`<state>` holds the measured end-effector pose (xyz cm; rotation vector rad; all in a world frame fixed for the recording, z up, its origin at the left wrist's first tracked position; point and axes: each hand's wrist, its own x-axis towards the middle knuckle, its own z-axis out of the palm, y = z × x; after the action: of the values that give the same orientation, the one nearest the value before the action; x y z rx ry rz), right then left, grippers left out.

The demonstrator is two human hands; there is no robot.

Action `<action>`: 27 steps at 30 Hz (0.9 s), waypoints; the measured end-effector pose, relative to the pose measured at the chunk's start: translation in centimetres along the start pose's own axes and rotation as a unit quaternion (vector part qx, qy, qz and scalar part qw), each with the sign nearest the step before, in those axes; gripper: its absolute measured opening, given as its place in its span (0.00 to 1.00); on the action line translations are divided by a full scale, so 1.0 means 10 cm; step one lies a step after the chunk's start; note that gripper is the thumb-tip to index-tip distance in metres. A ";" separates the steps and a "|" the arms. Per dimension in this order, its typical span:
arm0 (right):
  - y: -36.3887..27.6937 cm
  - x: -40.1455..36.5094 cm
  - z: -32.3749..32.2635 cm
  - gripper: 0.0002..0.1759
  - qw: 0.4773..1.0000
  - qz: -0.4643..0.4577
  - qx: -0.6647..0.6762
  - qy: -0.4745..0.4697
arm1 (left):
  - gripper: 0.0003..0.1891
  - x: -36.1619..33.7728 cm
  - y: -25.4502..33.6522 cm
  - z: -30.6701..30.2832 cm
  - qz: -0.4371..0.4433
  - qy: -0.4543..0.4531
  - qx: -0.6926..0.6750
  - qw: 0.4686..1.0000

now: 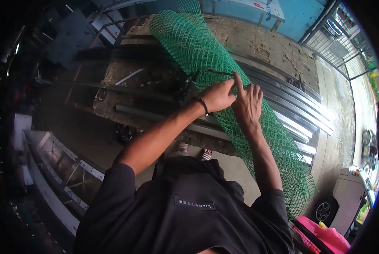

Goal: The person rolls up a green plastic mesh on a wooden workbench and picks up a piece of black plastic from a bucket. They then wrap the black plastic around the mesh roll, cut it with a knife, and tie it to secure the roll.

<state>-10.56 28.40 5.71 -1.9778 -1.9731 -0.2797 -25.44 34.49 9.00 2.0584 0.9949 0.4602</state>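
A long roll of green plastic mesh netting [198,46] lies diagonally across a worn wooden workbench. My left hand [218,96], with a dark beaded bracelet at its wrist, is curled closed on top of the roll. What its fingers hold, if anything, is hidden. Right beside it, my right hand [248,103] rests against the mesh with its index finger stretched out and apart from the others. That fingertip is near the end of a thin dark strip [215,72], perhaps a wire or tie, that crosses the roll just beyond my hands.
Under the roll, long metal profiles [291,95] lie on the wooden bench [278,48]. A metal frame [66,169] stands at lower left. At lower right are a pink bag [325,235] and a parked vehicle [347,194]. My feet are below the bench's near edge.
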 end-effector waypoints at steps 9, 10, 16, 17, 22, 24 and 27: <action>0.04 0.01 -0.03 0.31 0.999 -0.036 0.013 -0.005 | 0.35 -0.28 -0.17 -0.44 -0.056 -0.156 -0.235 0.958; 0.06 0.01 -0.02 0.31 0.999 -0.036 0.013 -0.007 | 0.33 -0.34 -0.20 -0.57 -0.039 -0.156 -0.193 0.968; 0.14 0.04 0.03 0.29 0.999 -0.048 -0.011 -0.010 | 0.16 -0.92 -0.41 -1.52 -0.141 -0.193 -0.050 0.970; 0.15 0.05 0.05 0.30 0.999 -0.048 -0.014 -0.004 | 0.16 -1.00 -0.62 -1.66 -0.107 -0.182 -0.059 0.976; 0.14 0.05 0.03 0.33 0.999 -0.046 -0.003 -0.014 | 0.20 -1.25 -0.43 -2.37 -0.159 0.080 -0.193 0.965; 0.10 0.03 0.03 0.35 0.999 -0.044 -0.002 -0.014 | 0.21 -1.25 -0.33 -2.69 -0.109 0.157 -0.272 0.943; 0.06 -0.01 0.00 0.37 0.999 -0.042 -0.011 -0.018 | 0.19 -1.11 0.28 -2.89 0.072 0.275 -0.340 0.896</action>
<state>-9.94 28.31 5.59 -1.9299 -2.0868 -0.2879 -48.51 39.13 29.39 1.3775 0.8190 1.3196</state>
